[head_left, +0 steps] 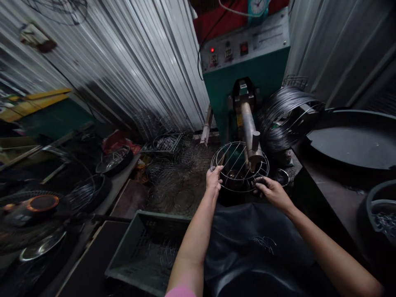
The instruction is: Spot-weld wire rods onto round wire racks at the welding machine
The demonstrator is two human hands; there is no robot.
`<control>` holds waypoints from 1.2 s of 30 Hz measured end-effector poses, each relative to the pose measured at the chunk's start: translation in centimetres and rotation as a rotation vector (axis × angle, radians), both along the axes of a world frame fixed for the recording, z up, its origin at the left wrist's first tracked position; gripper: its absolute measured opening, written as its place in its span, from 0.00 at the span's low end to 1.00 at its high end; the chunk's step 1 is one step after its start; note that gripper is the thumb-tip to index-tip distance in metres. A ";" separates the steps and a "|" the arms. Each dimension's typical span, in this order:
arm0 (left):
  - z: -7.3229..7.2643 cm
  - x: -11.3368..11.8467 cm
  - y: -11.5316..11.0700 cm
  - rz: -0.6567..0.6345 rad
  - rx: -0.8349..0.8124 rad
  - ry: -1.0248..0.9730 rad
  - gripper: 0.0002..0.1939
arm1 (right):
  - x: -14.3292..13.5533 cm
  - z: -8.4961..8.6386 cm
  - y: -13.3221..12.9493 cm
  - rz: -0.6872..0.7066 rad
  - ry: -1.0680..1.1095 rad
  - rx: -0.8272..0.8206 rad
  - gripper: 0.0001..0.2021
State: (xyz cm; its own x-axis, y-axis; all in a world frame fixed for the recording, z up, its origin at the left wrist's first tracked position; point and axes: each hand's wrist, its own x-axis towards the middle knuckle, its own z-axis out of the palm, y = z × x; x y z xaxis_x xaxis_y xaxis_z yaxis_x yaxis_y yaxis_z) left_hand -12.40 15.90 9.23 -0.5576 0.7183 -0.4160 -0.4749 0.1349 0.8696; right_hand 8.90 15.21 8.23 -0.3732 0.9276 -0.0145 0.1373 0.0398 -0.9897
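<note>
Between my two hands is a round wire rack, a double ring crossed by several parallel wires. Its left rim is pinched by my left hand, thumb on top. At the front right of the rim, the fingers of my right hand are closed on the wire; their tips look dark. The rack's far right part lies around the lower tip of the machine's metal arm. Whether the wire touches the tip I cannot tell. Behind stands the green spot-welding machine with a lit red lamp.
A wire coil hangs right of the machine. Beside it are a big dark round pan and a bucket of small metal pieces. A green crate stands at lower left, with wire pieces on the floor behind. A black apron covers my lap.
</note>
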 end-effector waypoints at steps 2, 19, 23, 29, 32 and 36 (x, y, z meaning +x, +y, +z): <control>0.1 0.1 0.0 0.002 -0.009 0.008 0.21 | -0.1 0.0 -0.1 -0.015 0.023 0.000 0.13; -0.3 0.3 1.1 0.025 -0.058 -0.003 0.18 | -0.6 0.7 0.8 -0.048 0.023 0.017 0.13; -0.5 -0.3 0.9 -0.051 -0.087 -0.003 0.20 | -0.1 0.6 0.2 -0.111 0.047 0.010 0.14; 0.0 -1.2 1.5 -0.150 -0.119 -0.018 0.19 | 5.2 -3.0 -1.9 -0.334 0.163 -0.156 0.19; -0.1 -0.5 1.6 -0.088 -0.116 -0.022 0.19 | 8.4 -5.6 -3.5 -0.332 0.042 -0.201 0.21; -0.4 -0.1 0.9 -0.051 -0.124 -0.032 0.19 | 10.8 -8.1 -5.9 -0.277 -0.263 -0.156 0.19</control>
State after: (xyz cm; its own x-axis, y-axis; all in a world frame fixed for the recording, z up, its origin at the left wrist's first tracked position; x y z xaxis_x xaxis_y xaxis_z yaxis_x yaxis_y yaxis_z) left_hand -12.45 16.78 8.83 -0.5062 0.6874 -0.5209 -0.4923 0.2657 0.8289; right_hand 19.75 9.35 0.16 -0.0743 0.9717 -0.2242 0.3712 -0.1818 -0.9106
